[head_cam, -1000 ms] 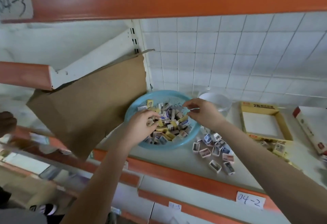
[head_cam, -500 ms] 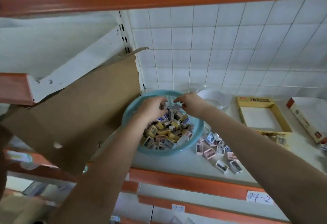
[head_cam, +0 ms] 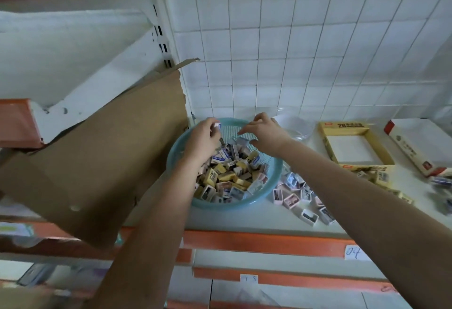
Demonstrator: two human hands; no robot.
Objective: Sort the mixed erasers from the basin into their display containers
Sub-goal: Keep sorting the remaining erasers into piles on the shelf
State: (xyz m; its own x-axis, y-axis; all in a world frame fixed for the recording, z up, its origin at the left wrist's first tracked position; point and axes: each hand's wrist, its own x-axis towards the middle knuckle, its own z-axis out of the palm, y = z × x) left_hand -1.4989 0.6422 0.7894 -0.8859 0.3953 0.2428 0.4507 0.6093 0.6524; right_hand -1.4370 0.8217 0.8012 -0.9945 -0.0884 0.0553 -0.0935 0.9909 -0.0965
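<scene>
Teal basin (head_cam: 244, 205) of mixed erasers (head_cam: 230, 174), crowded by cardboard (head_cam: 110, 150) at 9 o'clock. One eraser (head_cam: 217, 126) is pinched by the left hand (head_cam: 203, 137) at 11 o'clock; right hand (head_cam: 265, 132) curled at 1 o'clock, grasp unclear.

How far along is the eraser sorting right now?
Early. Done: a loose pile of erasers lies on the shelf right of the basin. In hand: the left hand holds a white-and-blue eraser; the right hand reaches into the basin. Left: the basin is mostly full, and the yellow display box is empty.

Shelf tag (head_cam: 354, 252): "04"; yellow box (head_cam: 342, 126): "28"
</scene>
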